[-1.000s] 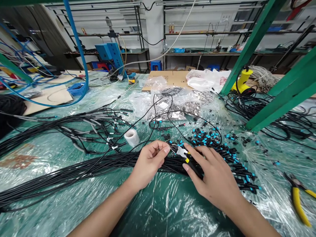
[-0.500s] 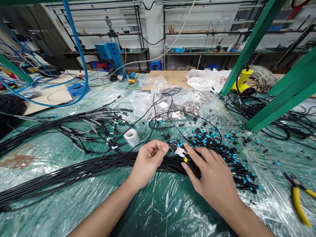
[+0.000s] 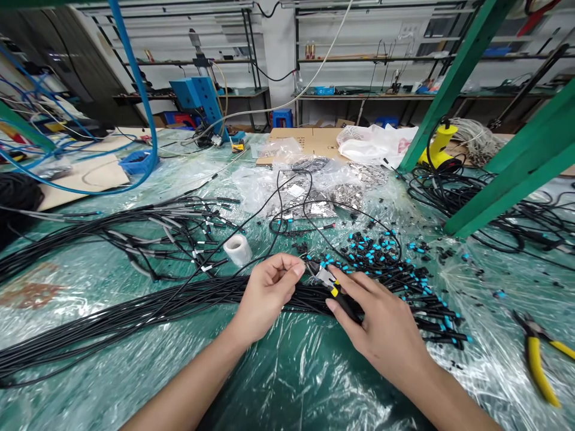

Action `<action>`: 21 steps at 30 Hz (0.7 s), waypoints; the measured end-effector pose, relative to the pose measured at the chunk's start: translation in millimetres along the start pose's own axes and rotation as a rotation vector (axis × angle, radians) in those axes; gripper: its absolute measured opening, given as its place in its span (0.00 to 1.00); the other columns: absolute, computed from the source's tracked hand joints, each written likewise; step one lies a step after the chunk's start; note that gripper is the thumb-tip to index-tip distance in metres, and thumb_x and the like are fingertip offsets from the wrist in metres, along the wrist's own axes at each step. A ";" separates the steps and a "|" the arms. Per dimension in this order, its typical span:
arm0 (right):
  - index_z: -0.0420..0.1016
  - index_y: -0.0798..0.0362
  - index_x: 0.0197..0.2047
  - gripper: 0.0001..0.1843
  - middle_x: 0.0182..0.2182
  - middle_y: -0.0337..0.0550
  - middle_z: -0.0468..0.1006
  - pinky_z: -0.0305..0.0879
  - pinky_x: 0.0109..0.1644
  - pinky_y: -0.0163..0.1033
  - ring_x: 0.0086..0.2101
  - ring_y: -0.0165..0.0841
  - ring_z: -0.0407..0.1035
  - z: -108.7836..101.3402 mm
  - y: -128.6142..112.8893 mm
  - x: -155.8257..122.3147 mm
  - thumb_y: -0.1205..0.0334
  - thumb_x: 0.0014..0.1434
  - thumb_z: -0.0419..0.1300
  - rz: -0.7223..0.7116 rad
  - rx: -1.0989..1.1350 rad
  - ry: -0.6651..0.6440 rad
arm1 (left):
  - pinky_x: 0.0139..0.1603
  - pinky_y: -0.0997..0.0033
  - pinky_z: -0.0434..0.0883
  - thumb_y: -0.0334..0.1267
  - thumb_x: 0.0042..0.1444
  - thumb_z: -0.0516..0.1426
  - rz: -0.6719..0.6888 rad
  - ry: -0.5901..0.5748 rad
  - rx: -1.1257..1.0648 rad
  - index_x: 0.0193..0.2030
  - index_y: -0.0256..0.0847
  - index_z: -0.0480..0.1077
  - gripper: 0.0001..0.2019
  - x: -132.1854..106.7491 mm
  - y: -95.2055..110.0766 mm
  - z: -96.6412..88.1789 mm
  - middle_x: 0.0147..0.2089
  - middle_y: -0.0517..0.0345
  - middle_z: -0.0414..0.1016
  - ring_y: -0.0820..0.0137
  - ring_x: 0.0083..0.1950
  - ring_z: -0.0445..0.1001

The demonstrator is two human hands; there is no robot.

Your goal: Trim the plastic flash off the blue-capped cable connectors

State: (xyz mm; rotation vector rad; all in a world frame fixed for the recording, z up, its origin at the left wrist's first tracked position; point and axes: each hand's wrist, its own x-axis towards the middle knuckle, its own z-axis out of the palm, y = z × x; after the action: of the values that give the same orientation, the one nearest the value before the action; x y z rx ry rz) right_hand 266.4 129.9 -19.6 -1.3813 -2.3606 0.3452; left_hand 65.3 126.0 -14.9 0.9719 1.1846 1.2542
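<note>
In a pinch, the thumb and forefinger of my left hand (image 3: 272, 293) close on a thin wire, mostly hidden by the fingertips. My right hand (image 3: 381, 320) grips pliers (image 3: 335, 290) with silver jaws and black-and-yellow handles. The jaws point at my left fingertips, close to the wire; whether they touch it I cannot tell. Under both hands runs a thick bundle of black cables (image 3: 179, 302). Its ends, many with blue tips (image 3: 442, 320), fan out beyond my right hand.
A white roll (image 3: 238, 249) stands behind my left hand. Bags of small metal parts (image 3: 309, 200) lie farther back. Other yellow-handled pliers (image 3: 536, 359) rest at right. Green posts (image 3: 507, 185) slant up from the table at right. A blue hose (image 3: 146, 108) hangs at left.
My right hand and the pliers have shifted slightly left, and the jaws have turned a little. My left hand keeps its pinch almost in place.
</note>
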 end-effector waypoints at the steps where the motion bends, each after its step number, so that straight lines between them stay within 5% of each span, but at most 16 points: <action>1: 0.60 0.36 0.65 0.25 0.46 0.42 0.74 0.71 0.43 0.44 0.40 0.35 0.71 -1.2 -1.1 0.4 0.49 0.65 0.51 0.032 0.108 -0.048 | 0.19 0.82 0.47 0.48 0.54 0.61 -0.003 -0.004 -0.006 0.35 0.36 0.68 0.15 0.1 0.1 -0.4 0.20 0.69 0.52 0.84 0.20 0.48; 7: 0.67 0.41 0.61 0.24 0.37 0.39 0.73 0.67 0.39 0.36 0.35 0.30 0.67 -13.4 -3.5 5.7 0.47 0.63 0.55 0.130 0.833 -0.374 | 0.19 0.82 0.47 0.48 0.54 0.61 -0.016 -0.042 -0.045 0.36 0.37 0.69 0.15 0.2 1.5 -2.1 0.19 0.70 0.51 0.84 0.19 0.47; 12: 0.68 0.48 0.61 0.25 0.29 0.37 0.68 0.62 0.34 0.31 0.29 0.26 0.62 -16.5 -2.7 6.0 0.47 0.63 0.56 0.246 1.042 -0.507 | 0.19 0.82 0.48 0.47 0.55 0.61 -0.012 -0.053 -0.057 0.36 0.37 0.68 0.14 -0.3 3.4 -1.2 0.18 0.70 0.51 0.84 0.19 0.47; 15: 0.66 0.43 0.62 0.25 0.38 0.40 0.73 0.68 0.43 0.37 0.37 0.30 0.67 -10.6 -5.5 4.6 0.48 0.64 0.55 0.163 0.862 -0.379 | 0.19 0.82 0.47 0.48 0.55 0.61 0.006 -0.033 -0.034 0.36 0.37 0.69 0.15 -0.5 1.6 -1.5 0.19 0.70 0.51 0.84 0.19 0.48; 21: 0.58 0.38 0.67 0.28 0.48 0.44 0.71 0.67 0.52 0.50 0.47 0.40 0.67 2.6 1.1 2.7 0.50 0.64 0.53 -0.033 0.016 0.066 | 0.21 0.81 0.49 0.47 0.56 0.59 0.080 0.031 0.126 0.36 0.37 0.70 0.13 -1.1 -4.3 -2.8 0.21 0.67 0.58 0.84 0.21 0.50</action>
State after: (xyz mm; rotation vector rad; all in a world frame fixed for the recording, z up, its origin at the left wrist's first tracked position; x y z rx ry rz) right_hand 264.9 132.7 -21.8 -1.3239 -2.3192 0.3041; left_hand 63.4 124.2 -19.5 1.1061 1.2715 1.2734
